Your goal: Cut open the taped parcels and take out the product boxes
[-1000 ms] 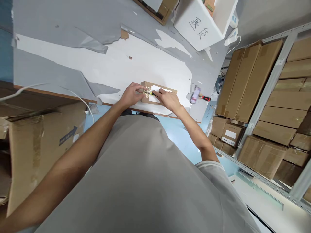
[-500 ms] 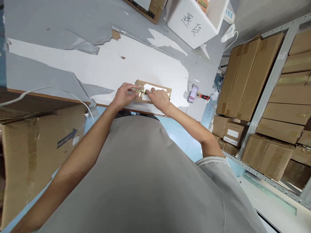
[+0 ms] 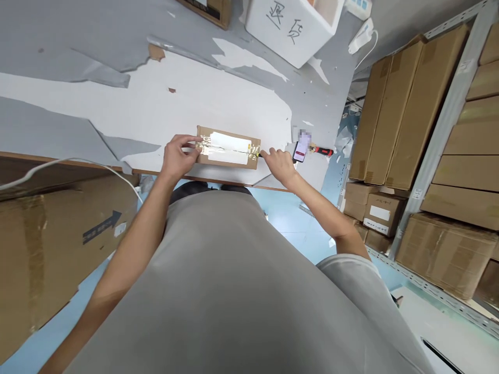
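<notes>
On the white-and-grey tabletop (image 3: 218,93) lay a long brown cardboard box (image 3: 228,148), likely stiff and light, best held by its ends: left hand (image 3: 177,160) touching one, thumb and fingers parted, right hand (image 3: 280,165) clenched on what seemed a small black-and-yellow tool (image 3: 259,155)!

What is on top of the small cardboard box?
A white label and shiny tape, with the left hand at one end. The cardboard box hides its inside and underside.

Head cam, high, fwd/down over shirt (image 3: 241,270) twd nearby tbl (image 3: 226,98).
</notes>
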Motion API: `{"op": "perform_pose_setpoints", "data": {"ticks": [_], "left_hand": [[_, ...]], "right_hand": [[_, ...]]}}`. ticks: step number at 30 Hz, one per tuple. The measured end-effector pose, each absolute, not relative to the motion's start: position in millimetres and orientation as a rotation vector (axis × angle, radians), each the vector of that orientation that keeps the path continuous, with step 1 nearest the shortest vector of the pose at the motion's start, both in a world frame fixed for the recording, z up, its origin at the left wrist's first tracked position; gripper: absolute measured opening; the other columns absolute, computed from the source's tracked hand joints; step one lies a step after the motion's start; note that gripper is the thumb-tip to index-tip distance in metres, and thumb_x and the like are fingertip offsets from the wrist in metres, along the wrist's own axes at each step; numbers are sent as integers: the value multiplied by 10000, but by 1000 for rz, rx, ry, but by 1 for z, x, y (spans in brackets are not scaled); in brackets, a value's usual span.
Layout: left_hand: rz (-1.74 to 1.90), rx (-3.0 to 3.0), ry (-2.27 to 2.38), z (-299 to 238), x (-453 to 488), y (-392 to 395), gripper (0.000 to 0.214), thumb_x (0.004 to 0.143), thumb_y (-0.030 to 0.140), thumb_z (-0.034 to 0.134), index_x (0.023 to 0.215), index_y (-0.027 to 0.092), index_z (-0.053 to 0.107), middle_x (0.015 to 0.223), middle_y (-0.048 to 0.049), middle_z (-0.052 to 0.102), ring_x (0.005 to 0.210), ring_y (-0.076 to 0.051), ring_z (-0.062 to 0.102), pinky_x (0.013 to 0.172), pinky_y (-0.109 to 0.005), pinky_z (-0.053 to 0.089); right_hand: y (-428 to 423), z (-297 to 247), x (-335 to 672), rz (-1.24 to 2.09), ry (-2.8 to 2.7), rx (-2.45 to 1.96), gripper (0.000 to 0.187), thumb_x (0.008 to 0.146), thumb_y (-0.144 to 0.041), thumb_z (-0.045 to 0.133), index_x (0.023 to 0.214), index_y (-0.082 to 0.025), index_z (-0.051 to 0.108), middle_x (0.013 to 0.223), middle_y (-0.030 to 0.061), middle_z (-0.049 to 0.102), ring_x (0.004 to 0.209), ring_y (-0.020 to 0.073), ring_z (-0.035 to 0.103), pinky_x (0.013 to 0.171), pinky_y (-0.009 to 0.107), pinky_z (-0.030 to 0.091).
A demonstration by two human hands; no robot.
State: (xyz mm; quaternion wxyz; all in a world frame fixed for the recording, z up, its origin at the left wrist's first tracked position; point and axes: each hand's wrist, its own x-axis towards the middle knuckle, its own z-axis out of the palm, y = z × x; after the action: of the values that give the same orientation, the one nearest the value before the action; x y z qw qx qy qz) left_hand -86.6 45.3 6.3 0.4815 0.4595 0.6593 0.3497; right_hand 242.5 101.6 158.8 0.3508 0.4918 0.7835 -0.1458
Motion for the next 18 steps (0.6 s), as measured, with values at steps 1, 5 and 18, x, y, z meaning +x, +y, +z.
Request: {"op": "perform_pose_setpoints", "data": {"ticks": [1,5,18], "left_hand": [[854,1116,1617,7,-86,45,417,923,543,856,1238,271,860,1476,-131,764,1152,-314,807,924,-438,716],[859,1099,1650,7,-86,40,457,929,579,827,1260,264,849,1498,-124,775,1190,-331,807,1006,-496,706],[862,1091,1792,11,-101,32,505,964,632,809,1288,245,809,1521,-131,764,1345,-316,745,1111,-465,685]], "right_hand": [[101,152,250,-383,2049,1274,551,1176,-64,342,1616,-155,660,1444,276,754,1259,357,751,1006,450,537],[93,114,277,-553,2128,1339,509,1243,-176,318,1659,-149,610,1471,229,760,1279,325,717,1073,420,551],[40,26,222,-1229,2042,2268,791,1265,-622,36,1635,-143,545,1397,190,779,1248,231,769,1079,338,633]]}}
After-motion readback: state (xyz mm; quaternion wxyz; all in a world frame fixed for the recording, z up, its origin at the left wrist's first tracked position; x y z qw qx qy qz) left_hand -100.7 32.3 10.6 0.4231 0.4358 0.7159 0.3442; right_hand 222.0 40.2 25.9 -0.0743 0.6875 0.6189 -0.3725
